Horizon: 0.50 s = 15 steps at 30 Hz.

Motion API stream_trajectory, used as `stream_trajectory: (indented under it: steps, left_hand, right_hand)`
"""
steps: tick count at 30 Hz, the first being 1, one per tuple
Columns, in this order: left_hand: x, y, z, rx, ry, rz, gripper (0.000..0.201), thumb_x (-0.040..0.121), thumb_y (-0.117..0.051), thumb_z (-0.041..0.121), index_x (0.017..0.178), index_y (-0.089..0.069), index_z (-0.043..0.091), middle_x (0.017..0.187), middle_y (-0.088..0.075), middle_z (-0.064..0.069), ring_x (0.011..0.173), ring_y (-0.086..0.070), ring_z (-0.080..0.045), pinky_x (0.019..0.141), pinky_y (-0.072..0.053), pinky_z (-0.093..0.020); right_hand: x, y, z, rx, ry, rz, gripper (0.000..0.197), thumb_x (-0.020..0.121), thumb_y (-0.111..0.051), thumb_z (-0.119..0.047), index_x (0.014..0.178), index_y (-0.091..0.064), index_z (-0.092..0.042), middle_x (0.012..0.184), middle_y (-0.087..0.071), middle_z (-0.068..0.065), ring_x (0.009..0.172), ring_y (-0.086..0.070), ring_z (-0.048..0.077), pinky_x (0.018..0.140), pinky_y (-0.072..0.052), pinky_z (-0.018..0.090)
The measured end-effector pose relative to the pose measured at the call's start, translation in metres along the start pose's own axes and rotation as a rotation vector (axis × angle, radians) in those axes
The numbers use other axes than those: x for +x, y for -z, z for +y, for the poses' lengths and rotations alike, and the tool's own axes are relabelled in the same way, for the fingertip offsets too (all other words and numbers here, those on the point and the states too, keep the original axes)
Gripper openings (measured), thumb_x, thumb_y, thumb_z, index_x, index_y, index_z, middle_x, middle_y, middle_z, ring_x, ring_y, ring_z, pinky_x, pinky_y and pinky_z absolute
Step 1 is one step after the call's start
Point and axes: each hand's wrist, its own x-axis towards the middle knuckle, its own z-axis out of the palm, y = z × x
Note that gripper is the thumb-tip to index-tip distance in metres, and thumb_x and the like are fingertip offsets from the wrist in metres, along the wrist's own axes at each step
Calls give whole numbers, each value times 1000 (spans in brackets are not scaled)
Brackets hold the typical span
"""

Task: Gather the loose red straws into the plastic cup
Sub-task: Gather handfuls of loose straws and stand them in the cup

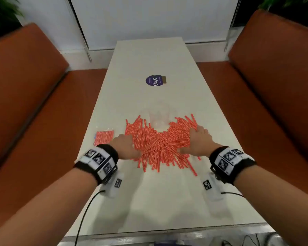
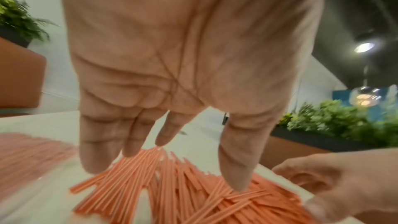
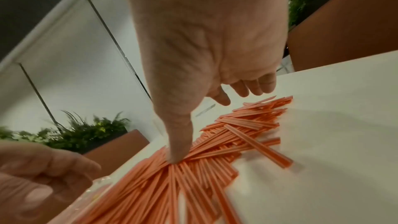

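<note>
At the left edge of the bench, a clear packet of red straws is lying flat, its contents lined up in parallel; it is sitting just left of the left hand. That hand is resting at the left flank of the loose red straws, fingers straight and relaxed, tips touching the heap; its grip is open and holding nothing, as the left wrist view shows plainly.

The heap is spreading across the middle of the bench, nearer the front edge than the far one. The straws are thin, rigid-looking tubes, red with fine pale stripes, crossing each other at many angles. Just behind the heap, toward the far edge, a clear plastic cup is standing, faint and blurred; its base seems to be touching the straws, and it looks empty, though I cannot be sure.

On the right flank, the right hand is pressing down, thumb planted on the pile and the other fingers extended; that grip is open too.

The step in hand appears to be raking the scatter inward from both sides. The next move probably calls for squeezing the straws into one aligned bundle, closing a grip round it, and standing it in the cup. The bench top is smooth, pale and slightly glossy, so straws may slide or roll away.
</note>
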Motion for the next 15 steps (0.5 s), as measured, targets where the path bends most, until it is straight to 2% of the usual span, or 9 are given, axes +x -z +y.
stream_trajectory:
  steps: [2, 5, 7, 9, 11, 13, 15]
  left_hand:
    - [14, 3, 6, -9, 78, -11, 84, 77, -64, 59, 137, -39, 4, 138, -49, -17, 118, -53, -29, 98, -45, -37]
    - [38, 4, 7, -45, 163, -33, 117, 59, -72, 70, 146, -24, 9, 147, -39, -18, 131, -44, -34, 106, -43, -46]
    - [52, -1, 5, -59, 197, -64, 135, 50, -73, 74, 151, -10, 12, 149, -36, -19, 133, -43, -36, 105, -43, -48]
    - [58, -5, 6, -34, 206, -62, 142, 46, -71, 79, 152, -3, 12, 150, -35, -20, 133, -42, -37, 106, -43, -48]
    - [59, -12, 11, 5, 195, -27, 134, 52, -65, 80, 151, -8, 11, 149, -32, -22, 135, -37, -38, 109, -38, -47]
    - [57, -18, 18, 34, 162, 19, 118, 63, -60, 78, 149, -18, 9, 149, -29, -23, 137, -30, -39, 110, -31, -47]
    - [53, -24, 23, 8, 118, 59, 100, 72, -58, 70, 144, -27, 9, 146, -32, -22, 136, -29, -39, 110, -31, -47]
  right_hand:
    - [9, 3, -2, 7, -45, -35, 121, 63, -63, -75, 148, -12, -5, 155, -10, 26, 143, -15, 41, 114, -23, 52]
    - [24, 3, 0, 60, -79, -49, 131, 56, -69, -74, 150, -3, -10, 158, -2, 23, 145, -8, 41, 115, -20, 53]
    - [31, -2, 3, 70, -69, -57, 130, 55, -69, -74, 149, -6, -11, 157, -7, 21, 144, -13, 40, 114, -22, 53]
    - [33, -6, 2, 83, -14, -25, 123, 58, -67, -75, 148, -13, -11, 153, -21, 19, 140, -23, 39, 112, -28, 53]
    - [33, -11, -2, 97, 51, 16, 106, 67, -64, -70, 145, -23, -11, 148, -31, 17, 135, -30, 37, 110, -32, 51]
    - [31, -16, -10, 84, 81, 39, 87, 78, -58, -63, 140, -32, -8, 145, -34, 17, 132, -31, 35, 109, -34, 48]
    - [27, -21, -18, 54, 96, 74, 70, 87, -52, -54, 135, -35, -6, 141, -37, 18, 128, -34, 34, 107, -36, 45]
